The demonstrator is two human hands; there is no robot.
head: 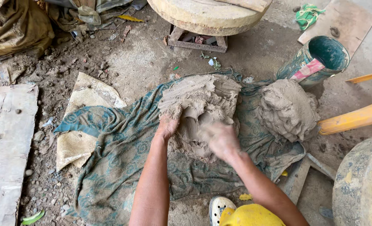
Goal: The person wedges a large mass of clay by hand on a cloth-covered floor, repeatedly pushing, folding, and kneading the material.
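- Head view: a big clay lump (pixel 200 106) lies at the middle of a teal cloth (pixel 119 146) spread on the dirt floor (pixel 144 58).
- The left hand (pixel 168 123) is coated in clay, fingers curled and dug into the lump's edge at 9 o'clock.
- The right hand (pixel 220 138) rests on the lump's near side at 5 o'clock; it is blurred, so I cannot tell whether it is open or closed.
- A second clay lump (pixel 287 109) sits on the same cloth at 3 o'clock from the first, just beside it.
- A green can (pixel 317 58) lies tipped at 2 o'clock, mouth showing.
- A round stone slab (pixel 209 14) stands at 12 o'clock on a wooden frame (pixel 196 42).
- A sack (pixel 83 113) pokes out from under the cloth at 9 o'clock; a board (pixel 8 142) lies farther left.
- Yellow bars (pixel 353 119) reach in at 3 o'clock.
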